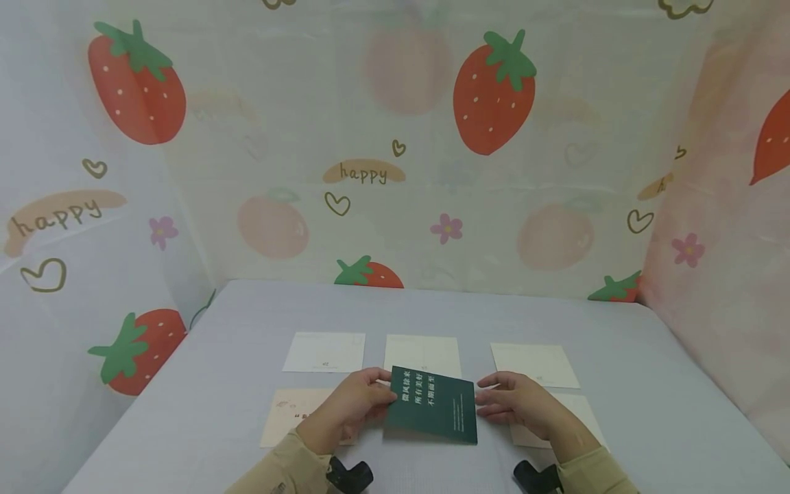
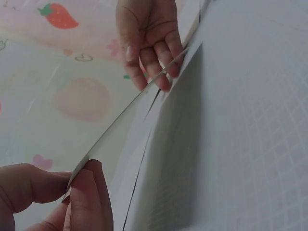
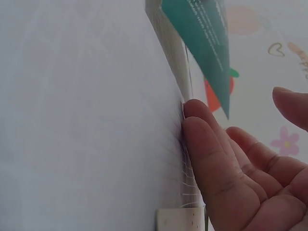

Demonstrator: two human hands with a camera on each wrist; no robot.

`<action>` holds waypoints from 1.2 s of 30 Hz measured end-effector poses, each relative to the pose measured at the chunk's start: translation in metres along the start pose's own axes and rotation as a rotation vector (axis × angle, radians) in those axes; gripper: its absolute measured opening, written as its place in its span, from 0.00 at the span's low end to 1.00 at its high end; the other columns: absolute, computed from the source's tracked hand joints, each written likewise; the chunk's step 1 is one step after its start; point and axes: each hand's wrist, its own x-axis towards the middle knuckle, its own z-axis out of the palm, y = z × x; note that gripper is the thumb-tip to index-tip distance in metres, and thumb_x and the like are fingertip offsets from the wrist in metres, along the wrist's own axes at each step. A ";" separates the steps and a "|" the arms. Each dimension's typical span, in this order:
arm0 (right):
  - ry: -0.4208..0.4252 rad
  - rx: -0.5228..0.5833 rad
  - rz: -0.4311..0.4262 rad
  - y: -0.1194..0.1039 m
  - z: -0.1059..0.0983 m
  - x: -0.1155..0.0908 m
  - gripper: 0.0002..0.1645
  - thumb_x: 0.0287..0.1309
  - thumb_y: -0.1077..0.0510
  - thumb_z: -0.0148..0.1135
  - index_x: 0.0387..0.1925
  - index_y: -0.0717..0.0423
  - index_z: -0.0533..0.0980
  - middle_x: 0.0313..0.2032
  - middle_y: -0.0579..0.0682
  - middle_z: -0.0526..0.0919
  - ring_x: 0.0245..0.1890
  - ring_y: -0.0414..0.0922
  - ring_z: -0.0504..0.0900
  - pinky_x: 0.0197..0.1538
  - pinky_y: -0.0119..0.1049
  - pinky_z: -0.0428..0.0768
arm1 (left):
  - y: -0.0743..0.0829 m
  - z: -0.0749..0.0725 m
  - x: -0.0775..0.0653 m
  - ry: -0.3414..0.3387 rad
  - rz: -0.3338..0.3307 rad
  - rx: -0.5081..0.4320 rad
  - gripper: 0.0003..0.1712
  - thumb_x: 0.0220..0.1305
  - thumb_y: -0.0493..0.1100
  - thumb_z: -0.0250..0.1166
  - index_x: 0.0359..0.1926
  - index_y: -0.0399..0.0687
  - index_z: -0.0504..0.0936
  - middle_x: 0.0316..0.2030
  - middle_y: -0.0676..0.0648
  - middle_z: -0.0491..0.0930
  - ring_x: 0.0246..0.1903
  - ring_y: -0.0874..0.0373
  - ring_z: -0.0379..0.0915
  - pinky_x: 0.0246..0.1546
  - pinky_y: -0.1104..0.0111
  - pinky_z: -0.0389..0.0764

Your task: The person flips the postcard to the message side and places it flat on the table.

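A dark green postcard [image 1: 432, 412] with white printed characters is tilted above the white table in the head view. My left hand [image 1: 348, 405] pinches its left edge, thumb on one face and fingers behind, as the left wrist view shows with the card [image 2: 122, 113] nearly edge-on. At the card's other end is my right hand [image 1: 521, 405], its fingers relaxed beside the right edge. In the right wrist view a gap separates the thumb and fingers of that hand [image 3: 250, 178], and the green card's corner [image 3: 211, 53] points down between them.
Pale cards lie at the back left [image 1: 324, 352], back middle [image 1: 422, 348] and back right [image 1: 535, 363] of the table [image 1: 185, 425]. Nearer cards lie partly under the left hand [image 1: 284, 415] and right hand [image 1: 574, 408]. Strawberry-printed cloth [image 1: 284, 123] walls the table in.
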 end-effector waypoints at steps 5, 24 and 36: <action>-0.022 -0.008 -0.012 -0.001 0.000 -0.001 0.25 0.57 0.54 0.59 0.49 0.69 0.69 0.37 0.56 0.82 0.37 0.50 0.82 0.40 0.41 0.81 | 0.003 -0.002 0.000 0.011 -0.008 0.013 0.18 0.55 0.34 0.60 0.49 0.38 0.74 0.32 0.46 0.81 0.30 0.58 0.77 0.31 0.67 0.79; -0.020 -0.050 -0.049 -0.009 0.007 0.001 0.16 0.55 0.63 0.59 0.45 0.66 0.71 0.29 0.53 0.78 0.29 0.46 0.81 0.36 0.42 0.81 | 0.008 -0.006 -0.002 0.001 0.023 -0.030 0.12 0.55 0.32 0.60 0.42 0.34 0.74 0.32 0.46 0.77 0.30 0.59 0.75 0.32 0.69 0.79; -0.024 -0.057 -0.081 -0.007 0.007 0.005 0.06 0.56 0.64 0.57 0.31 0.64 0.70 0.24 0.52 0.78 0.25 0.45 0.80 0.33 0.41 0.81 | 0.008 -0.006 -0.002 0.028 -0.002 0.005 0.06 0.54 0.34 0.63 0.34 0.37 0.77 0.32 0.46 0.79 0.29 0.59 0.75 0.30 0.70 0.79</action>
